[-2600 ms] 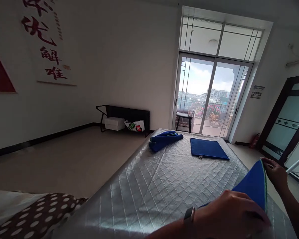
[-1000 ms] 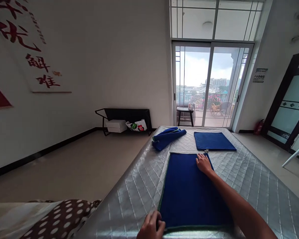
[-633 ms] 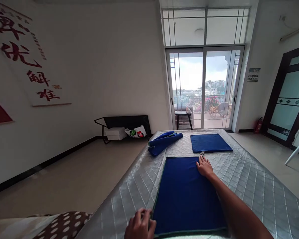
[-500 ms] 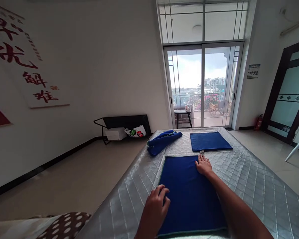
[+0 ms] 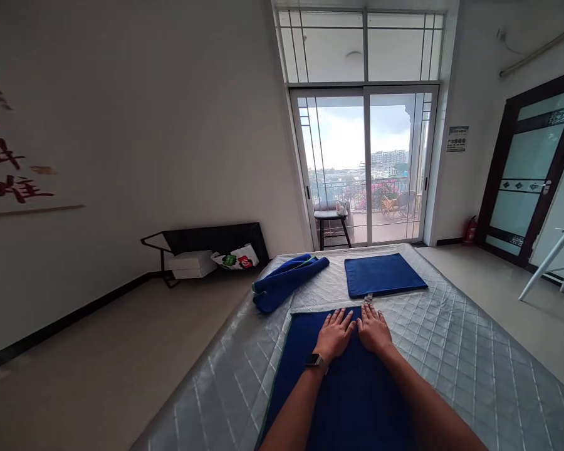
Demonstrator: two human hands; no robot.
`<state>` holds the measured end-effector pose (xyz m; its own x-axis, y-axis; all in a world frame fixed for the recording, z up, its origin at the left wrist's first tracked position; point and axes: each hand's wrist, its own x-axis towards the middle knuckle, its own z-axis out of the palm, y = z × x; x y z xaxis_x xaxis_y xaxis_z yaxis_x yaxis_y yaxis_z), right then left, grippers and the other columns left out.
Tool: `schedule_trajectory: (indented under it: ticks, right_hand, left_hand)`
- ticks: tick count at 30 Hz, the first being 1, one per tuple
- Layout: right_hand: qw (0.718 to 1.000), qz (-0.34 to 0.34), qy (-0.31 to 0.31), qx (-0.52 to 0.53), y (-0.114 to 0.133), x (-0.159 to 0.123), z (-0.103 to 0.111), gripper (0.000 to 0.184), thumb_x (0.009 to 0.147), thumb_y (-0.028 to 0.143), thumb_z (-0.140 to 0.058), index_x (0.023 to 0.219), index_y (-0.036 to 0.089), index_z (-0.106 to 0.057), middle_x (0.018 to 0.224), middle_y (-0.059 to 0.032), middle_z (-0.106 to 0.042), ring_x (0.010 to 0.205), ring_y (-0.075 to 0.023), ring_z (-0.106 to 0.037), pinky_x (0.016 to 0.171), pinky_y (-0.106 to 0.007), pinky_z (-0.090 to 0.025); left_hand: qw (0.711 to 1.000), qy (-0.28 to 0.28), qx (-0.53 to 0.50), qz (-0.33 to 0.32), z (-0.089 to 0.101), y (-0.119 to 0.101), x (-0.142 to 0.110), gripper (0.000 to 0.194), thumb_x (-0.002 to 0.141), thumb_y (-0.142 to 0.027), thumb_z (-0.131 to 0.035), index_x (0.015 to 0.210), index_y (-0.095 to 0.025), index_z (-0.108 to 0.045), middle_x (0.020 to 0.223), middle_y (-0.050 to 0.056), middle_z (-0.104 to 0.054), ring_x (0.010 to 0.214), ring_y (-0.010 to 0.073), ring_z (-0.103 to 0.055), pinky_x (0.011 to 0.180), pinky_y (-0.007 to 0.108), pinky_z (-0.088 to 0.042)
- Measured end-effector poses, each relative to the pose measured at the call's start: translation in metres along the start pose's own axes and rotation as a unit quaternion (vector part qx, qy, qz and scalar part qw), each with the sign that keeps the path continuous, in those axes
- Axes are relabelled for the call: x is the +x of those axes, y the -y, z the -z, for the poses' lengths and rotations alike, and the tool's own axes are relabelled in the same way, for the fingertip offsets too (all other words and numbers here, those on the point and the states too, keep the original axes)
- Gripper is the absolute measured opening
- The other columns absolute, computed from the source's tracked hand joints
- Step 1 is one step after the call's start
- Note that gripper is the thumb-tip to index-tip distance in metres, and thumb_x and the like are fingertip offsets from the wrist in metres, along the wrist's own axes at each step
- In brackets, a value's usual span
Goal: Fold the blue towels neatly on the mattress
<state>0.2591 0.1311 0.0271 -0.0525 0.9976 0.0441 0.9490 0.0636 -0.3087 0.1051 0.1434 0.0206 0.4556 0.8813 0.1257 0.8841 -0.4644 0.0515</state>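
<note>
A dark blue cloth [image 5: 352, 401] with green edging is spread flat on the silver quilted mattress [image 5: 455, 351]. My left hand [image 5: 334, 335], with a watch on the wrist, lies flat on the cloth near its far edge, fingers stretched out. Beside it my right hand [image 5: 375, 330] also rests flat at the far right corner, thumbs close together. Just past my fingertips is a small pale tag-like piece [image 5: 368, 298]. Beyond it lies a flat, folded blue cloth [image 5: 385, 274]. Farther left a crumpled blue cloth [image 5: 289, 282] with green edging sits near the mattress edge.
Against the left wall stand a black folding frame [image 5: 211, 239], a white box [image 5: 190, 264] and a printed bag [image 5: 237, 257]. Sliding glass doors [image 5: 366, 169] are ahead. At the right are a fire extinguisher [image 5: 470, 230], a dark-framed door [image 5: 529, 181] and a white-legged stand [image 5: 545, 266].
My left hand has moved from the cloth's left side to its far edge, beside my right hand, and its fingers have straightened. The view has turned slightly right.
</note>
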Motion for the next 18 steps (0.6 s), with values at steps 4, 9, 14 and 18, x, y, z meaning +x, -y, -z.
schedule_trajectory:
  ticks: [4, 9, 14, 18]
  right_hand:
    - [1.000, -0.006, -0.006, 0.015, 0.001, 0.000, -0.001, 0.062, 0.102, 0.034, -0.025, 0.159, 0.010, -0.031, 0.164, -0.0117, -0.029, 0.155, -0.0214, -0.020, 0.125, -0.042, -0.012]
    - [1.000, -0.004, -0.006, 0.005, -0.001, -0.001, -0.001, 0.063, 0.102, 0.033, -0.025, 0.159, 0.008, -0.030, 0.165, -0.0120, -0.026, 0.155, -0.0212, -0.020, 0.125, -0.042, -0.012]
    - [1.000, -0.007, 0.005, -0.024, -0.001, 0.000, 0.002, 0.063, 0.103, 0.035, -0.024, 0.160, 0.008, -0.029, 0.165, -0.0113, -0.028, 0.155, -0.0198, -0.019, 0.125, -0.040, -0.012]
    - [0.999, -0.009, 0.011, -0.046, 0.001, -0.001, 0.008, 0.063, 0.103, 0.034, -0.023, 0.160, 0.007, -0.028, 0.165, -0.0121, -0.027, 0.155, -0.0194, -0.019, 0.125, -0.040, -0.013]
  left_hand:
    - [0.996, 0.001, 0.004, 0.089, -0.004, 0.054, -0.022, 0.055, 0.106, -0.041, -0.027, 0.156, -0.023, -0.040, 0.162, 0.011, -0.037, 0.152, 0.0286, -0.030, 0.122, 0.052, -0.028]
    - [0.987, -0.008, 0.003, 0.160, -0.003, 0.103, -0.050, 0.060, 0.105, -0.043, -0.026, 0.156, -0.015, -0.038, 0.163, 0.017, -0.034, 0.151, 0.0312, -0.030, 0.121, 0.053, -0.029]
    - [0.987, -0.017, -0.004, 0.160, -0.003, 0.103, -0.049, 0.063, 0.104, -0.048, -0.027, 0.156, -0.015, -0.038, 0.162, 0.016, -0.036, 0.152, 0.0314, -0.030, 0.121, 0.051, -0.027]
    - [0.984, -0.009, -0.032, 0.173, 0.001, 0.096, -0.047, 0.066, 0.103, -0.051, -0.027, 0.156, -0.012, -0.036, 0.164, 0.017, -0.032, 0.153, 0.0321, -0.025, 0.123, 0.049, -0.023]
